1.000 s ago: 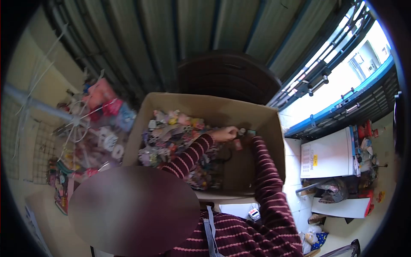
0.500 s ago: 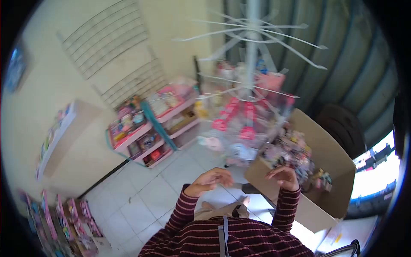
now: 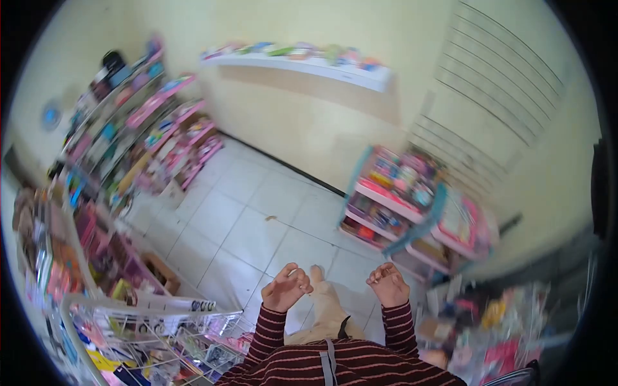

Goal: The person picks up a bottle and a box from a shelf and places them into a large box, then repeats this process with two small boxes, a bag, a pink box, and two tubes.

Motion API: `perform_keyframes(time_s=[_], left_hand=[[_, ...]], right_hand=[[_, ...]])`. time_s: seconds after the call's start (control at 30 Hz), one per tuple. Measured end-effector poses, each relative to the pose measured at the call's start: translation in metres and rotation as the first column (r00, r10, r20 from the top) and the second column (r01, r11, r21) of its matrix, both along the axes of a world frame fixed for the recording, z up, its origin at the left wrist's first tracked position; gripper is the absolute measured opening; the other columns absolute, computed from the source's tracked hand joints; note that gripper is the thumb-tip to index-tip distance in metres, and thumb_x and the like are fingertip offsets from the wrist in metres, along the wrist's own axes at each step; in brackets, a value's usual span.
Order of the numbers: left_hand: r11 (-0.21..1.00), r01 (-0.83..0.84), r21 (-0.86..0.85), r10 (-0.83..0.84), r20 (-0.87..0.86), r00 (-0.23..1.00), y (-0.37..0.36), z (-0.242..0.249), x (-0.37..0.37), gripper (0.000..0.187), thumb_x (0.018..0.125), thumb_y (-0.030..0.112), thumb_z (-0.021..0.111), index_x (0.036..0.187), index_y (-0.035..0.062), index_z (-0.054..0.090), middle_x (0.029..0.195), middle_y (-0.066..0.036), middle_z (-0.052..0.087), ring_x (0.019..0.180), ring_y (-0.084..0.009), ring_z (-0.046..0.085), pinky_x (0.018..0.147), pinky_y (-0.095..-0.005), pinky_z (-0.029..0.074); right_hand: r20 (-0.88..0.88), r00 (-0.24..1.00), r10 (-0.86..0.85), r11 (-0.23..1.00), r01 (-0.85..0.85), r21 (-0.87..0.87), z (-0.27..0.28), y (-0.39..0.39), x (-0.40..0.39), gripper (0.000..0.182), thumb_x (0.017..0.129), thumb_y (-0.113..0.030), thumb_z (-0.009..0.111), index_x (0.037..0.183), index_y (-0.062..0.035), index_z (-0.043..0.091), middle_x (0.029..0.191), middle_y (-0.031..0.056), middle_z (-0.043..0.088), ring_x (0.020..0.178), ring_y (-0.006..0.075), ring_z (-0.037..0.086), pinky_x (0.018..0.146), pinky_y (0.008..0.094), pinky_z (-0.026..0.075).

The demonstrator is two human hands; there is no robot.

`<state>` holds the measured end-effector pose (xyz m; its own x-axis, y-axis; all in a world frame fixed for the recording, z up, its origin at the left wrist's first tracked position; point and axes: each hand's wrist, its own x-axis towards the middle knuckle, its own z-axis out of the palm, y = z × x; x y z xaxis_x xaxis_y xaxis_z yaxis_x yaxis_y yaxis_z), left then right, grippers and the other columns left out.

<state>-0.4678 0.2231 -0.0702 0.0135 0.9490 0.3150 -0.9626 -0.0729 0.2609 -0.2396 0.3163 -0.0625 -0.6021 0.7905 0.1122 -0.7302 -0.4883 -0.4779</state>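
Note:
My left hand [image 3: 286, 289] is raised in front of my striped sweater, its fingers curled loosely with a gap to the thumb and nothing held. To its right, my right hand [image 3: 389, 285] is also up, fingers bent but apart, holding nothing. Below both hands are the tiled floor [image 3: 248, 233] and my leg in beige trousers [image 3: 325, 307]. Neither hand touches an object. The white wire rack [image 3: 138, 315] with packaged goods stands nearest my left hand, and the pink tiered shelf [image 3: 393, 209] is beyond my right hand.
A white wall shelf [image 3: 296, 63] holds small colourful items. Stocked shelving [image 3: 138, 122] lines the left side. Wire grids [image 3: 499, 74] lean on the wall at the upper right. Plastic-wrapped goods [image 3: 499, 328] hang at the lower right.
The view has swung left. The hook stand and cardboard box have left the view, the pink shelf now appears right of centre, and the left racks have come in. Both hands remain raised and empty.

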Motion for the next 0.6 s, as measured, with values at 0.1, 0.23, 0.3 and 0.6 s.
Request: perform_keyframes(time_s=[0.1, 0.23, 0.3, 0.6], left_hand=[[0.979, -0.202, -0.019, 0.203, 0.036, 0.979, 0.011, -0.012, -0.057, 0.05, 0.071, 0.032, 0.052, 0.113, 0.0081, 0.037, 0.094, -0.009, 0.046, 0.081, -0.0189, 0.041, 0.071, -0.0321, 0.03], [0.9, -0.429, -0.074, 0.432, 0.021, 0.902, 0.042, -0.016, -0.129, 0.048, 0.073, 0.03, 0.05, 0.113, 0.0074, 0.037, 0.098, -0.009, 0.046, 0.086, -0.0201, 0.042, 0.075, -0.0339, 0.032], [0.847, -0.521, -0.11, 0.525, 0.012, 0.851, 0.057, -0.013, -0.163, 0.047, 0.073, 0.029, 0.05, 0.112, 0.0072, 0.037, 0.099, -0.009, 0.046, 0.087, -0.0203, 0.042, 0.076, -0.0341, 0.033], [0.509, -0.791, -0.338, 0.86, 0.18, 0.477, 0.075, -0.007, -0.282, 0.023, 0.078, 0.021, 0.043, 0.097, 0.0091, 0.048, 0.087, -0.003, 0.05, 0.073, -0.0151, 0.043, 0.065, -0.0278, 0.034]], right_hand=[[0.023, 0.993, 0.118, 0.992, -0.117, -0.036, -0.006, 0.057, -0.072, 0.029, 0.069, -0.016, 0.054, 0.093, -0.0014, 0.046, 0.079, 0.0109, 0.05, 0.078, 0.0217, 0.046, 0.073, 0.0327, 0.036], [0.034, 0.959, 0.282, 0.949, -0.274, -0.159, -0.015, 0.128, -0.171, 0.029, 0.069, -0.017, 0.054, 0.092, -0.0019, 0.046, 0.08, 0.0105, 0.049, 0.076, 0.0207, 0.046, 0.071, 0.0313, 0.036], [0.042, 0.925, 0.378, 0.918, -0.369, -0.143, -0.01, 0.162, -0.221, 0.028, 0.069, -0.017, 0.054, 0.092, -0.002, 0.046, 0.079, 0.0104, 0.049, 0.076, 0.0204, 0.046, 0.071, 0.0312, 0.036], [0.044, 0.725, 0.688, 0.726, -0.685, -0.061, -0.001, 0.248, -0.447, 0.022, 0.072, -0.012, 0.05, 0.091, -0.0034, 0.045, 0.078, 0.0095, 0.047, 0.075, 0.0195, 0.045, 0.069, 0.0313, 0.036]])
